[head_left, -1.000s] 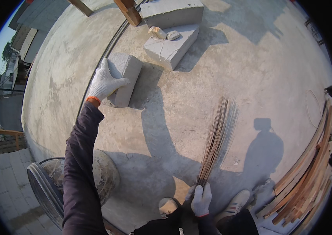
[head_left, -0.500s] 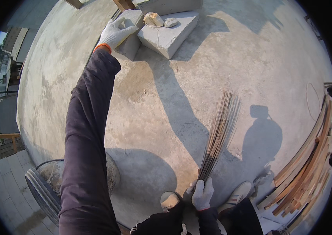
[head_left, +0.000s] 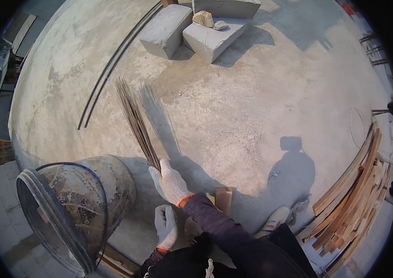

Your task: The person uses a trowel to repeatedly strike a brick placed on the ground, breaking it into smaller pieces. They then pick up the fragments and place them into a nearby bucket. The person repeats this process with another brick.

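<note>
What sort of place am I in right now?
Most likely an outdoor construction site: there are pale blocks on bare concrete, a pile of wooden strips at the right, and a bundle of thin rods in your right hand.

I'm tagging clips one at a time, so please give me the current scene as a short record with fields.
Right hand: white glove, closed around a bundle of thin rods
Left hand: white glove, below the right hand in view; grip unclear
Lower left: stained bucket
Top: grey blocks, two small objects on one
Right side: pile of wood strips
Surface: sunlit concrete floor with shadows
</note>
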Available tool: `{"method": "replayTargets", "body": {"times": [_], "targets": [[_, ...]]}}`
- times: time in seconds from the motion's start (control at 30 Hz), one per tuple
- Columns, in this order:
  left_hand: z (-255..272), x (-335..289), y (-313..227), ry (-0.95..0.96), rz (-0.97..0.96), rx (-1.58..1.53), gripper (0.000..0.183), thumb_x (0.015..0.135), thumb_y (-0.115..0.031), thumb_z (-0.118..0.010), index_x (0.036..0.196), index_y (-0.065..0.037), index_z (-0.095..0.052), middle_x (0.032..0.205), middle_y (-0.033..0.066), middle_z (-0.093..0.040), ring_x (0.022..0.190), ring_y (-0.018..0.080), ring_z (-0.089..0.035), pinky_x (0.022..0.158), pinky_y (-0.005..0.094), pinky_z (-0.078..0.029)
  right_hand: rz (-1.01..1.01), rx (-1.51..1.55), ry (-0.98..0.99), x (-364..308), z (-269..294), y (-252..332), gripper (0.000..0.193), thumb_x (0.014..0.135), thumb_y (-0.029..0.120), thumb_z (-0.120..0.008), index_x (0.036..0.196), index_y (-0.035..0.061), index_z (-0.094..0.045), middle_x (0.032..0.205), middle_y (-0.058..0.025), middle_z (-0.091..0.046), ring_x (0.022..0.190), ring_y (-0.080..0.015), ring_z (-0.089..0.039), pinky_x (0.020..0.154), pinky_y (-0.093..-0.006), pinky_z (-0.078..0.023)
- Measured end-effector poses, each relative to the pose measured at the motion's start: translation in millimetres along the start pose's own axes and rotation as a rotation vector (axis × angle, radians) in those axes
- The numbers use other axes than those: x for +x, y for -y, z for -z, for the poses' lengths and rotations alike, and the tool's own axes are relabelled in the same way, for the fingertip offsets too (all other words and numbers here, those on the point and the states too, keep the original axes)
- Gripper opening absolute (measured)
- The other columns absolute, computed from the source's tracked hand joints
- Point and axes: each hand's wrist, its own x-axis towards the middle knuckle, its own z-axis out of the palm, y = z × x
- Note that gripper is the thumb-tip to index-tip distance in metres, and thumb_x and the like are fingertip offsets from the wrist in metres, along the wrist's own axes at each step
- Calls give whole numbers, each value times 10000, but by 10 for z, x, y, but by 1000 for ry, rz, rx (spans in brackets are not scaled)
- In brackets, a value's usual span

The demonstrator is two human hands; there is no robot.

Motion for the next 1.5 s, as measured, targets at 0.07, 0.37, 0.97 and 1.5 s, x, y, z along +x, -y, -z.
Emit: {"method": "replayTargets", "body": {"times": [0.07, 0.37, 0.97, 1.5], "targets": [[153, -273, 246, 348, 219, 235, 217, 1134, -259, -642, 1062, -58, -677, 847, -28, -626, 774, 100, -592, 723, 312, -506, -89, 30, -25, 510, -255, 30, 389, 1117, 408, -584, 1148, 21, -556, 1041, -360, -723, 1032, -586, -673, 817, -600, -533], [-343, -499, 12, 489, -332, 748, 679, 873, -534, -867, 1236, 5, -668, 1069, 197, -738, 1026, 344, -757, 844, 434, -606, -577, 715, -374, -1453, 829, -491, 242, 1160, 341, -553, 1078, 125, -479, 728, -8, -533, 507, -136, -534, 430, -315, -452], [-597, -436, 184, 260, -267, 331, 1167, 845, -233, -830, 1700, 20, -79, 1495, 294, -539, 1256, 405, -690, 1076, 477, -562, -228, -315, -197, -1909, 1746, -857, 322, 1092, 351, -641, 1127, 31, -639, 836, -253, -718, 802, -472, -725, 691, -521, -570], [177, -175, -87, 78, -297, 213, 1097, 908, -135, -833, 1738, -19, -125, 1692, 254, -346, 1452, 347, -500, 1170, 445, -474, -321, -646, 179, -3031, 3733, -875, 425, 1082, 444, -633, 1240, 50, -661, 1080, -284, -737, 1074, -482, -707, 899, -518, -554]]}}
